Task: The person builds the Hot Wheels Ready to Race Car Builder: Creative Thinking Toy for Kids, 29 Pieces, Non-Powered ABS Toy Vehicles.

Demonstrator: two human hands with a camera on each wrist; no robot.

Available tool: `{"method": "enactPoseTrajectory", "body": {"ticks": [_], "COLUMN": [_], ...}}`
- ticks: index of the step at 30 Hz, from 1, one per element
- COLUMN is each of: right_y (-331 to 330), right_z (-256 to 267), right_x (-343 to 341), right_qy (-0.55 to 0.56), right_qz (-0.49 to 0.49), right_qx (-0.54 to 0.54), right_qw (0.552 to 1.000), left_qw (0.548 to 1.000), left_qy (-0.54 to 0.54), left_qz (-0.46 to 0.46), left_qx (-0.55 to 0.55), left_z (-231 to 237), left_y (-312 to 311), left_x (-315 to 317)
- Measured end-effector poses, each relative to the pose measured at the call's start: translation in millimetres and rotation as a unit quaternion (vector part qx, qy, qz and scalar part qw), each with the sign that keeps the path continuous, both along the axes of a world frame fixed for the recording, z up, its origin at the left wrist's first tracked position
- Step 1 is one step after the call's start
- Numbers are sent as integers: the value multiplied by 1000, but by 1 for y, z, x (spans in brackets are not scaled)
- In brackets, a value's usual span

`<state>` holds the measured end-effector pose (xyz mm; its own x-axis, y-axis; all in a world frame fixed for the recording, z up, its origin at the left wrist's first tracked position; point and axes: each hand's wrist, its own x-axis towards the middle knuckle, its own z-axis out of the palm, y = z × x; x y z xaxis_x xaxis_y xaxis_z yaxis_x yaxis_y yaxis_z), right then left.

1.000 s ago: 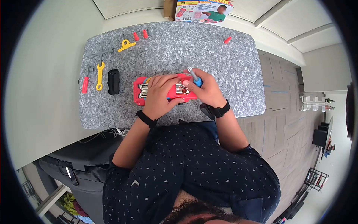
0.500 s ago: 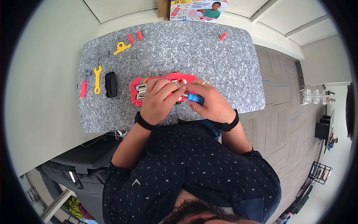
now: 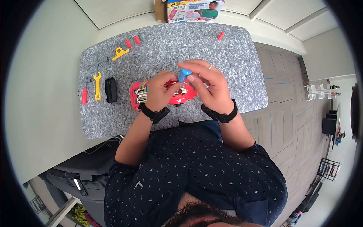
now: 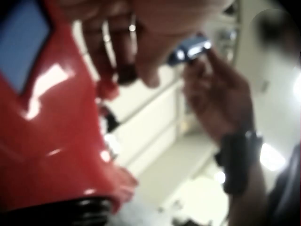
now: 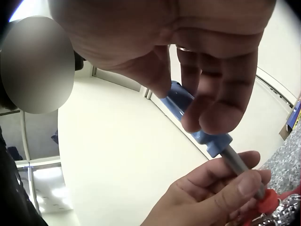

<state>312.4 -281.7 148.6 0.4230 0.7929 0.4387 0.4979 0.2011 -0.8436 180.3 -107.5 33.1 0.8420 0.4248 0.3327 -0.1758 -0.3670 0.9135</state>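
Note:
My right hand [image 3: 214, 89] holds a toy screwdriver by its blue handle [image 3: 184, 75], thumb on one side and fingers on the other. The grey shaft [image 5: 235, 160] slants down to a red plastic bolt [image 5: 269, 201] beside silver engine parts. My left hand [image 3: 158, 90] pinches the shaft near its tip between thumb and fingers. Below both hands a red toy car [image 3: 185, 99] lies on the table, its silver engine showing. The left wrist view is blurred, with the car's glossy red body [image 4: 51, 127] close on the left.
Left of the car lie a black plastic part [image 3: 110, 90], a yellow wrench [image 3: 97, 86], a red-handled tool [image 3: 84, 96] and a grey cross-shaped tool [image 3: 97, 63]. Farther back are a yellow piece [image 3: 120, 53] and red bolts [image 3: 137, 39]; another red bolt [image 3: 221, 36] lies right. A toy box [image 3: 177, 11] stands behind the table.
The screwdriver, tip up in my right hand a second ago, has swung down toward the engine and now stands steeply over it. My left hand has gone from lying over the car to pinching the shaft.

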Motion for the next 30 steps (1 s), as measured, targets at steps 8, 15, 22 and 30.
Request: {"method": "enactPoseTrajectory", "body": {"ticks": [8,15,22,30], "right_y": [13,20,28,28], "right_z": [-16,-28,-41,-46], "right_x": [9,10,4,2], "right_qy": [-95,-78,9,39], "right_qz": [-21,-40,-13,5], "right_qx": [54,79,126,129], "right_qw": [994,993,992,991], "left_qw": [1000,999,999,999], "left_qy": [-25,23,39,-40], "left_qz": [4,-19,-8,-13], "left_qx": [19,46,-30,27], "left_z": [15,11,16,16], "left_y": [-3,2,-6,-3], "left_x": [5,0,-4,3]}}
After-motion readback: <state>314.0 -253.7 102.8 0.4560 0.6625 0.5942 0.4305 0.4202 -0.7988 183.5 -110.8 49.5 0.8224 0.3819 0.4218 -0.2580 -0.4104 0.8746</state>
